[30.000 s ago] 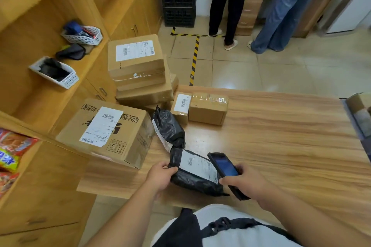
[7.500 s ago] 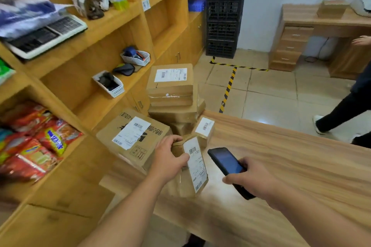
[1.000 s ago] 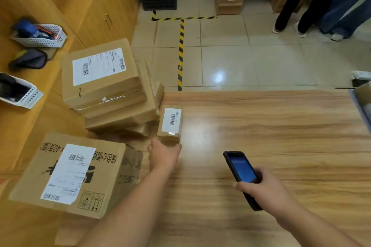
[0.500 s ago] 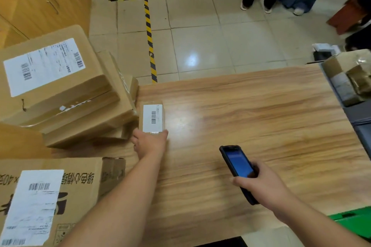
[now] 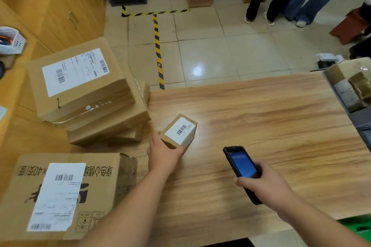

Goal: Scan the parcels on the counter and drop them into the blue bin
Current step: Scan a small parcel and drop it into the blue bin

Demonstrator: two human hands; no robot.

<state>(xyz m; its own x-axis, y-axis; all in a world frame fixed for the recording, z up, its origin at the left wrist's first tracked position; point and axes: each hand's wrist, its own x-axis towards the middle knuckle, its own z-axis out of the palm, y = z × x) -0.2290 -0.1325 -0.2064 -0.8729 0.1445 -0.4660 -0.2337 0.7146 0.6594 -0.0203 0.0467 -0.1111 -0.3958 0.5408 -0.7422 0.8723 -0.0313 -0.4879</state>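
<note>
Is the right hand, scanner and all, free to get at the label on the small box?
Probably yes. The left hand holds the small box label-up, and only bare counter lies between it and the scanner in the right hand.

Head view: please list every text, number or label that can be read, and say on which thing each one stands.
"x 40支(管)", seen upside down, partly cut off: printed on the large carton.
Further printed characters beside it on the carton: too blurred to read.
White labels on the carton, the top stacked box and the small box in the left hand: barcodes only, print too small.
Scanner screen, in the right hand: blue, nothing legible.
</note>
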